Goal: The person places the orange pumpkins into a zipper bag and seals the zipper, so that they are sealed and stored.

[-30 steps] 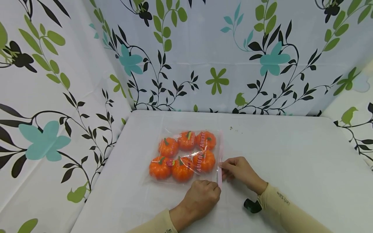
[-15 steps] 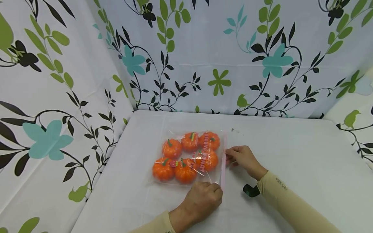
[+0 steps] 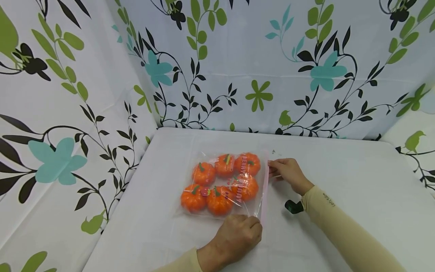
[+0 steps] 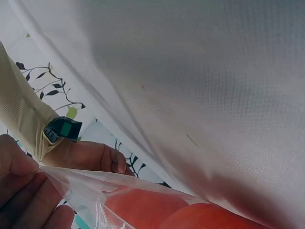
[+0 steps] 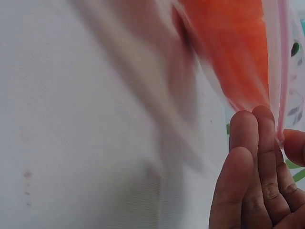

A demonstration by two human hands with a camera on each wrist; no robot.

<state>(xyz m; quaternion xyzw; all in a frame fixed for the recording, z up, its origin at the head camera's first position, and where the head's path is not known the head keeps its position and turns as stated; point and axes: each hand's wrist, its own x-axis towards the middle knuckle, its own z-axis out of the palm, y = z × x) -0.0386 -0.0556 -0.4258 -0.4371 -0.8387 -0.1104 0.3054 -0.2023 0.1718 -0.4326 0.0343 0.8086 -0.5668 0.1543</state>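
A clear zip bag (image 3: 249, 208) with pink lettering lies on the table, holding several small orange pumpkins (image 3: 193, 198) with green stems. Its pink zip strip (image 3: 264, 200) runs along the right side. My left hand (image 3: 234, 236) grips the bag's near right corner; in the left wrist view the thumb and fingers pinch the plastic. Farther up the strip, my right hand (image 3: 290, 172) pinches it close to the far end. The right wrist view shows the right thumb (image 5: 294, 145) against the zip, with the fingers behind it and orange showing through the plastic.
The table (image 3: 340, 181) is covered in white cloth, with small dark specks (image 3: 276, 152) beyond the bag. A floral curtain (image 3: 210, 75) hangs along the back and sides. A small dark device (image 3: 293, 207) sits at the right sleeve's wrist.
My right hand has slid along the zip strip from the middle toward the far end. The left hand keeps its grip on the near corner. The head view has shifted slightly.
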